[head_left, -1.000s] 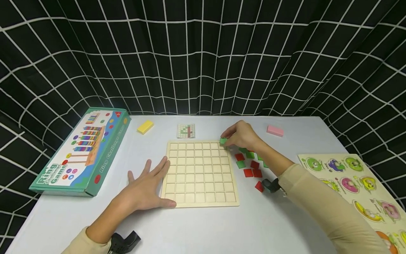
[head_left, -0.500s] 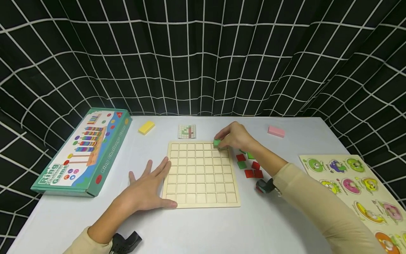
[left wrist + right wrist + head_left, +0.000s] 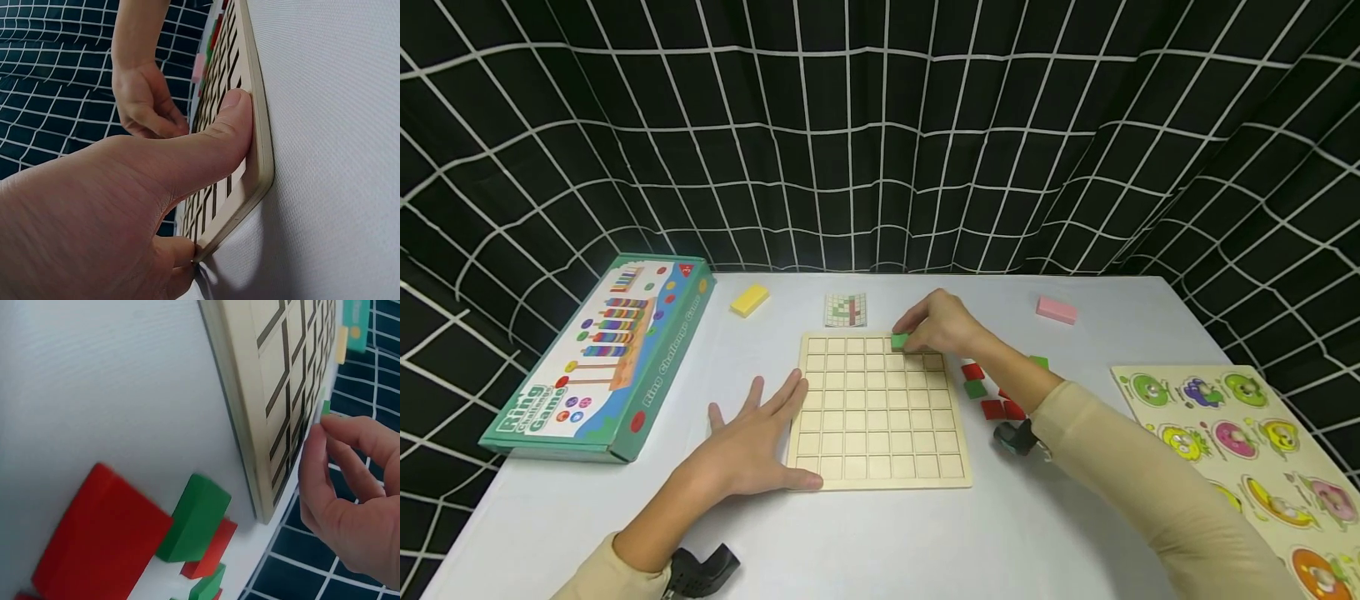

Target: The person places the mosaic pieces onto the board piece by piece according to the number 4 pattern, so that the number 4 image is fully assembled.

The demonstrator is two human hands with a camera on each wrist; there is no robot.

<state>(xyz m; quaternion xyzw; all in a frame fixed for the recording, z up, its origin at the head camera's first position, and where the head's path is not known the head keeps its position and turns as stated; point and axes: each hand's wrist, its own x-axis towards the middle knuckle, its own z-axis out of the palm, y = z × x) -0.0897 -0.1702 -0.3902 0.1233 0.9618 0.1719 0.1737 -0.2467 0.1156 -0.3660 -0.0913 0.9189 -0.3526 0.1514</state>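
A wooden grid board (image 3: 880, 483) lies flat on the table. At its far edge, right of the middle, my right hand (image 3: 943, 325) pinches a small green square tile (image 3: 898, 342) between thumb and fingers, low over the top row of cells. The right wrist view shows the green tile (image 3: 325, 407) at the fingertips. My left hand (image 3: 748, 454) is spread along the board's left side, fingers straight. Its thumb (image 3: 228, 134) lies on the frame near the front corner. Loose red tiles (image 3: 993, 409) and green tiles (image 3: 975, 389) lie right of the board, partly hidden by the right forearm.
Behind the board sits a small pattern card (image 3: 846, 310). A yellow block (image 3: 750, 300) and a pink block (image 3: 1056, 310) stand toward the back. A game box (image 3: 602, 358) lies at the left, and a fruit puzzle board (image 3: 1198, 379) at the right.
My right hand has carried the green tile leftward along the board's far edge, from the far right corner. The left hand has kept its place on the board.
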